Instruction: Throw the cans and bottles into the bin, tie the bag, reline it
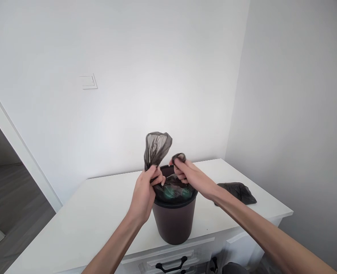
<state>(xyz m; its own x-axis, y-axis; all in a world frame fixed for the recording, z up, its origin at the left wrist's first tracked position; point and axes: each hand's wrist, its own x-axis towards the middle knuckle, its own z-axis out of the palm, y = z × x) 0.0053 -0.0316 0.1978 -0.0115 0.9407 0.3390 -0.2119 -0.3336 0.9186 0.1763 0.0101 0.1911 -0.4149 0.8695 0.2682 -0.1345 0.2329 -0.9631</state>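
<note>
A dark brown bin (174,224) stands upright on the white cabinet top, with a thin black bag (158,146) inside it and something green showing through the film. Above the bin's left rim, my left hand (148,188) is closed round one gathered part of the bag, whose loose end puffs up over the fist. My right hand (189,175) grips another bunched part of the same bag above the right side of the rim. Both hands are close together, a small gap between them.
A folded black bag (238,192) lies on the cabinet top (99,213) right of the bin, partly behind my right forearm. White walls rise behind and to the right, with a light switch (88,81). Below are drawers with a black handle (171,265). A doorway opens at the left.
</note>
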